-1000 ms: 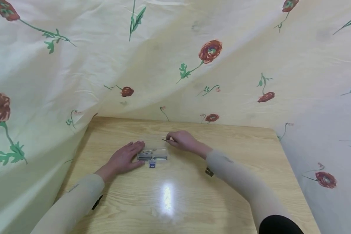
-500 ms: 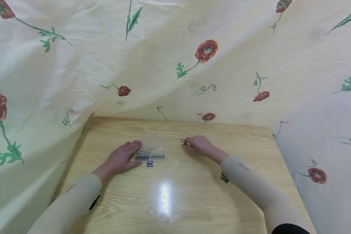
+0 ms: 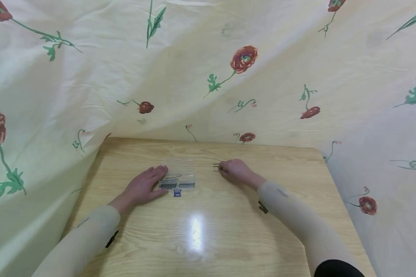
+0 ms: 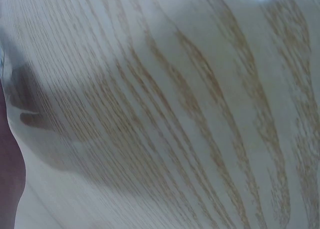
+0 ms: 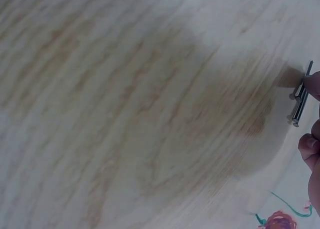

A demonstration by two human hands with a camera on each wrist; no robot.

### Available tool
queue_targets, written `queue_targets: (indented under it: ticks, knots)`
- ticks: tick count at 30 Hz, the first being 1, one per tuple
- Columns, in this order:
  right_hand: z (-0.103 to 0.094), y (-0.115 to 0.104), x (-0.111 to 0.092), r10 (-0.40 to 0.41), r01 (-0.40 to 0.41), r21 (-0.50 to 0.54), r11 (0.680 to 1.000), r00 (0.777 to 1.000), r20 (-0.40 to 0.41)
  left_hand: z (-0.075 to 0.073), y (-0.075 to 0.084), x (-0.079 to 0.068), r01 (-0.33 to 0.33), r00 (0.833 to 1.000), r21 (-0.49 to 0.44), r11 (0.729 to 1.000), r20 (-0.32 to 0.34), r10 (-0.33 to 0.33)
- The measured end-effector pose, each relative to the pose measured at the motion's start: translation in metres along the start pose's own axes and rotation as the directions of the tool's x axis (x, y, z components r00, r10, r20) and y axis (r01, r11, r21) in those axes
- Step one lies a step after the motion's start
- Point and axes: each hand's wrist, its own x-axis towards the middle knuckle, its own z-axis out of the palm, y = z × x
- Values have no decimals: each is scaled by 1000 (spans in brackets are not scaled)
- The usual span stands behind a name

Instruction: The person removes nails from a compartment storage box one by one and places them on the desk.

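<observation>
Nails [image 3: 216,166], three, on table [image 3: 235,227], middle of the frame: at my right hand [image 3: 236,169], fingers curled; whether they pinch, I cannot tell. Clear case [image 3: 181,166] holding further nails [image 3: 186,185], left of middle: my left hand [image 3: 143,186], fingers straight, at its edge.

The right hand [image 3: 238,171] partly hides what seem nails [image 5: 300,108].

A wood-grain tabletop [image 3: 235,227] fills six o'clock, showing a bright reflection [image 3: 196,233]. Cream flowered cloth [image 3: 190,73] hangs from nine clockwise to three.
</observation>
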Motion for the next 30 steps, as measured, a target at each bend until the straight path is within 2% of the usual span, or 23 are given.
queue_targets:
  ticks: [10,18,22,24,30]
  knots:
    - [-2,4,0,-11,10,-43,999,999,-30,2,-1,0,-12,1000,-2,1000,-26,12]
    - [-7,2,4,6,-7,-14,1000,998,-60,2,0,1,-5,1000,-19,1000,-26,5]
    - [-15,-10,15,25,-21,67,998,998,-54,2,-1,1,1,1000,-27,1000,-26,-1]
    - [-18,-19,23,19,-14,138,990,999,-35,2,-2,1,3,1000,-25,1000,-26,-3]
    - [-17,-48,49,-32,13,282,959,998,62,5,-3,2,5,999,-26,1000,-38,-6]
